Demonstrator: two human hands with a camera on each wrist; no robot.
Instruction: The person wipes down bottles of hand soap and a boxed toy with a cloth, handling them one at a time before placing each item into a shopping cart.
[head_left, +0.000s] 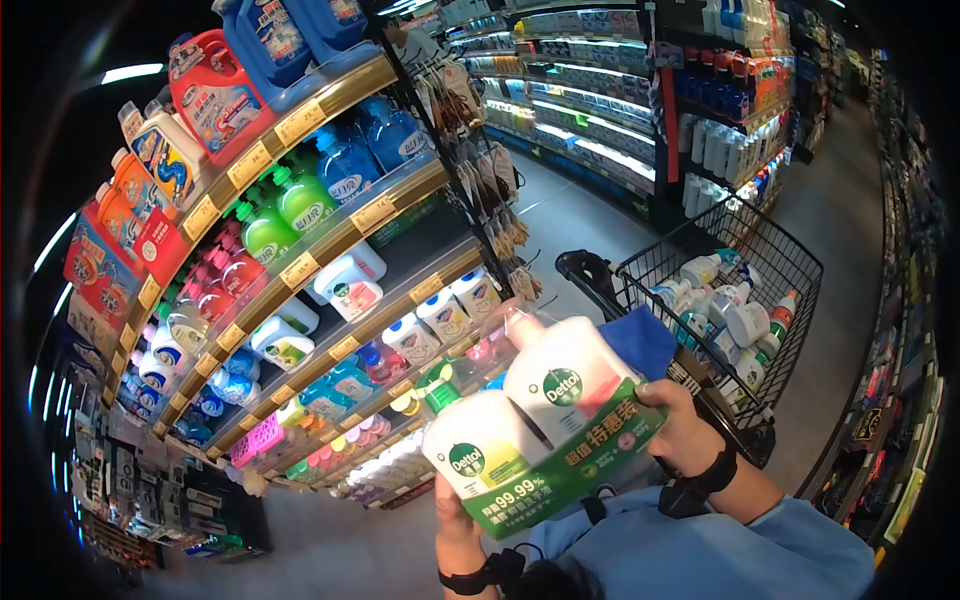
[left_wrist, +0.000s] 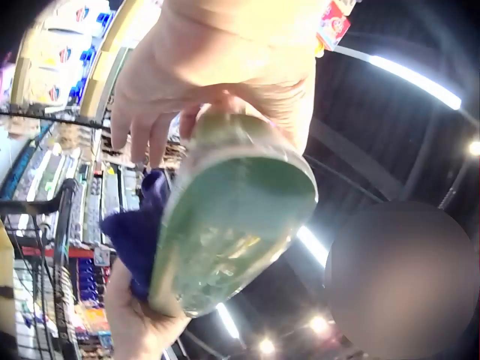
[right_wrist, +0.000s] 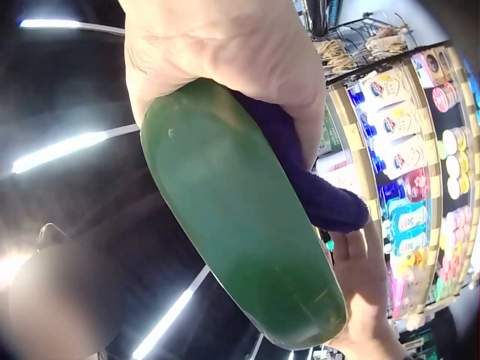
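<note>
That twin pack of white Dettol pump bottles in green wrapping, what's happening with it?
A person in a shop holds up the twin pack of white plastic pump bottles in a printed green wrap, with the left hand at one end and the right hand at the other. A dark blue cloth sits against the pack by the right hand. Tiered shelves with tan edges of coloured bottles stand in front, and a black wire trolley nearby holds more bottles.
</note>
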